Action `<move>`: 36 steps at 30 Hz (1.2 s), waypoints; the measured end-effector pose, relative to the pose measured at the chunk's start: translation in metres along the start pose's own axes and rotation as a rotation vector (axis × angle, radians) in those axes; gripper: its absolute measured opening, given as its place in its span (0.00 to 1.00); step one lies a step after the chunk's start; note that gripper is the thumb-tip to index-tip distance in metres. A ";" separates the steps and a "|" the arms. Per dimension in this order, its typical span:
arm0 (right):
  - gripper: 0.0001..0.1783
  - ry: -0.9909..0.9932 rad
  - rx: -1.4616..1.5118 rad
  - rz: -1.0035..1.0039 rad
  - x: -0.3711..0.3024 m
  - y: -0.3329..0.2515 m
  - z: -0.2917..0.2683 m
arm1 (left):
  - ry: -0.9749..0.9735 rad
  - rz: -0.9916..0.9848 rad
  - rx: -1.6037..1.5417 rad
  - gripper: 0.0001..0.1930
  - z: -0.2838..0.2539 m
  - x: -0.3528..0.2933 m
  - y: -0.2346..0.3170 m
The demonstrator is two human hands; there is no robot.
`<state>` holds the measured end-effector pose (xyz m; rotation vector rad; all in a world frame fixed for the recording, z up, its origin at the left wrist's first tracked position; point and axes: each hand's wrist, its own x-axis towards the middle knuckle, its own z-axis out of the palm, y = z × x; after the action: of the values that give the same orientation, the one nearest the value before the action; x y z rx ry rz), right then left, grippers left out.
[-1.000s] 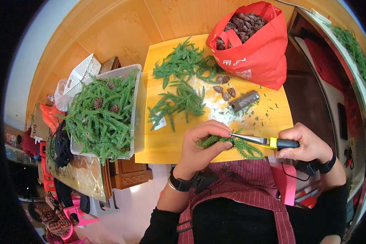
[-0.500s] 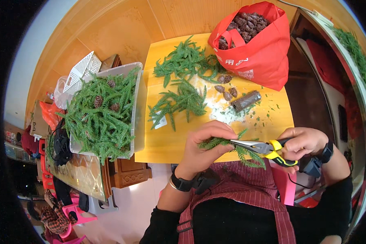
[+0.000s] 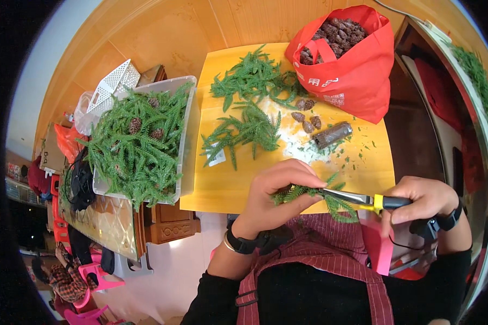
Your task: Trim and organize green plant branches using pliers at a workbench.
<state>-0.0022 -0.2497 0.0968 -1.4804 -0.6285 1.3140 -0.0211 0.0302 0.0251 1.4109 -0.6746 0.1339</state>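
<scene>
My left hand (image 3: 271, 197) pinches a green artificial pine sprig (image 3: 341, 211) between thumb and fingers, just over the table's near edge. Wrapped around the black and yellow handles of long-nose pliers (image 3: 353, 197) is my right hand (image 3: 425, 199). The pliers lie nearly level, and their tips meet the sprig right beside my left fingertips. What exactly sits between the jaws is hidden. Two heaps of loose pine sprigs, a far one (image 3: 249, 78) and a nearer one (image 3: 249, 130), lie on the yellow table (image 3: 222, 189).
A clear plastic bin (image 3: 187, 146) heaped with pine sprigs and a few pine cones stands at left. Several pine cones (image 3: 308, 127) and a dark roll (image 3: 332, 135) lie on the table among white powder and green scraps. A red bag (image 3: 358, 81) full of cones stands behind.
My right hand has turned the pliers, so the handles that showed spread apart now appear edge-on. Both hands sit slightly farther right in the picture, still at the sprig.
</scene>
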 end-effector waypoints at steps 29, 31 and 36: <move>0.16 0.767 -1.187 -0.440 0.020 -0.007 0.034 | 0.221 -0.057 -0.094 0.09 0.010 -0.003 0.008; 0.15 0.795 -1.270 -0.433 0.022 -0.005 0.031 | 0.247 -0.039 -0.080 0.09 0.011 -0.003 0.006; 0.15 0.817 -1.258 -0.449 0.024 -0.002 0.030 | 0.226 -0.032 -0.058 0.09 0.012 -0.003 0.008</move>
<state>-0.0238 -0.2181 0.0922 -2.4112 -1.1935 -0.2494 -0.0315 0.0217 0.0304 1.3271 -0.4655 0.2427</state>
